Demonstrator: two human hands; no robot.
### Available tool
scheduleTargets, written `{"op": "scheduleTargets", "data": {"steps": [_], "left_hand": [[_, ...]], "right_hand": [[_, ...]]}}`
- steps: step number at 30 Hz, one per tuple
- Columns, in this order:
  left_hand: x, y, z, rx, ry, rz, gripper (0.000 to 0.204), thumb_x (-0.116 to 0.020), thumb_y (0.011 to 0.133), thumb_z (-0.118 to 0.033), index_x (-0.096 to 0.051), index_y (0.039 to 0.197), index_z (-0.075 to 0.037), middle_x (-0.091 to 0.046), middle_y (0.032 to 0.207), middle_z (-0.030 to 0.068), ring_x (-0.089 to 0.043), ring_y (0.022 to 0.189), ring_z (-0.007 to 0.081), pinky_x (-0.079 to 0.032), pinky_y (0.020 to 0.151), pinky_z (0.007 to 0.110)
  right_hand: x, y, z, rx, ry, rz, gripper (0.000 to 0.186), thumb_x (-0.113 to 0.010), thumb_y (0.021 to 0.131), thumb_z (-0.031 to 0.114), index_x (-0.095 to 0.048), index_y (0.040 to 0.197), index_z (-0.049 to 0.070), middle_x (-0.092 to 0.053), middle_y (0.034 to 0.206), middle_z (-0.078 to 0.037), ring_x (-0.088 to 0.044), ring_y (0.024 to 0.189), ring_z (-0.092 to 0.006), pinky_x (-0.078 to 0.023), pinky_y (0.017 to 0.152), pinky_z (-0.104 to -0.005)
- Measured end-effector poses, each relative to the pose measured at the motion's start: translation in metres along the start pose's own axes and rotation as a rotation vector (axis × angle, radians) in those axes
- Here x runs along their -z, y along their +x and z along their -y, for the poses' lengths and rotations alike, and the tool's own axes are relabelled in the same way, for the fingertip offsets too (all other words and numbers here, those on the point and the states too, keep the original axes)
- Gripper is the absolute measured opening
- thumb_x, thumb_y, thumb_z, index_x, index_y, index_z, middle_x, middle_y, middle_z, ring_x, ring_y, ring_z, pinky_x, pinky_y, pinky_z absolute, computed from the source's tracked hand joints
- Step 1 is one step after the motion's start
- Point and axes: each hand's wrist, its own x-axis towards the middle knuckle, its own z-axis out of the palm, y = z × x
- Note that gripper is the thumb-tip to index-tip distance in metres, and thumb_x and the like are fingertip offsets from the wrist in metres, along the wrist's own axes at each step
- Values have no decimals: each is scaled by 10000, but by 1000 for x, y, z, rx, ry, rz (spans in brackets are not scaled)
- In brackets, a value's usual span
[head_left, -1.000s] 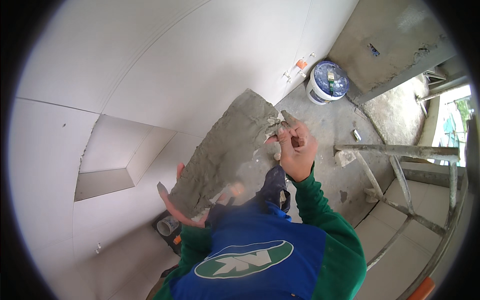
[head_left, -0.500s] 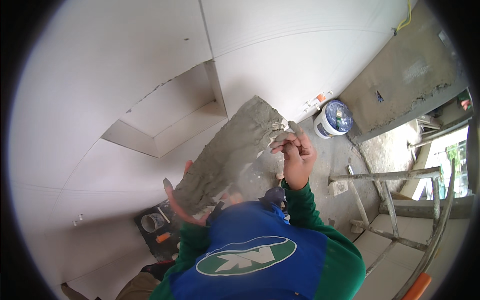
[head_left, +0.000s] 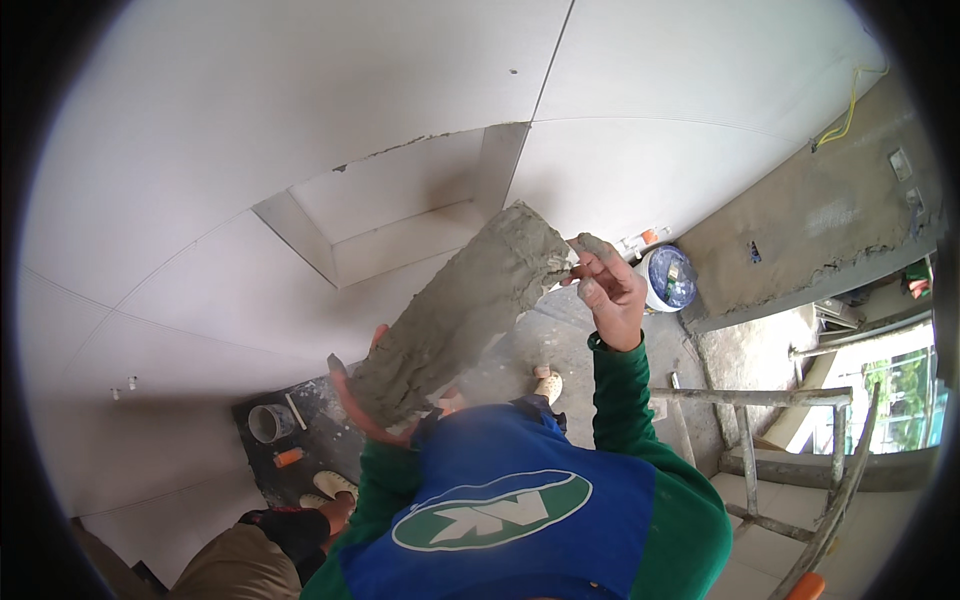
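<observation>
A flat rectangular tile [head_left: 455,310], its upper face thickly coated with wet grey mortar, is held slanted in front of my chest. My left hand [head_left: 352,402] wraps its lower left end, with fingertips showing past the edge and the palm partly hidden beneath. At the upper right corner, my right hand [head_left: 615,295] has curled fingers against the edge, the index finger smeared with mortar. Some of these fingertips are hidden by the tile edge. Just beyond the tile, a rectangular recess [head_left: 400,232] opens in the white wall [head_left: 640,80].
A white bucket with a blue lid [head_left: 670,278] stands by the wall at right. Metal scaffolding [head_left: 760,398] rises at the right. At lower left are another bucket [head_left: 268,424], an orange-handled item [head_left: 288,457] and another person's leg [head_left: 338,512] with sandals.
My view has shifted, so the recess appears farther right and the left bucket farther left. My right hand has moved slightly right and down, with its fingers still at the tile's corner.
</observation>
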Motion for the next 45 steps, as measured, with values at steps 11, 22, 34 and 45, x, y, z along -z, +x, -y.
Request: {"op": "scheduleTargets", "data": {"steps": [11,22,34,45], "left_hand": [[6,-2,-9,41,-52,82,897,-275,910,-756,-282,1536,-113,-200,1588,229,-238,1397,560,-308,918,840],[17,2,-17,48,-28,111,930,-282,893,-784,-308,1527,-104,-170,1598,235,-202,1407,571,-303,873,863],[33,-4,-14,-36,1,48,891,-320,910,-746,-331,1513,-90,-257,1561,257,-285,1363,587,-329,824,869],[57,-14,-16,-69,-104,10,970,-409,871,-771,-293,1516,-55,-313,1533,242,-338,1361,514,-266,914,853]], "right_hand": [[-1,30,-5,69,-148,88,418,-880,696,60,-666,1033,-64,-652,995,-94,-597,844,-139,-508,760,-296],[13,43,-17,-358,252,246,401,-830,780,123,-605,1082,-12,-662,995,-75,-638,860,-144,-524,779,-276],[17,43,-15,-536,438,268,276,-655,894,70,-609,1135,-55,-648,1030,-60,-615,893,-130,-504,788,-263],[13,35,-50,-568,811,221,302,-519,1014,244,-573,1156,-17,-653,1036,-95,-630,977,-201,-520,870,-348]]}}
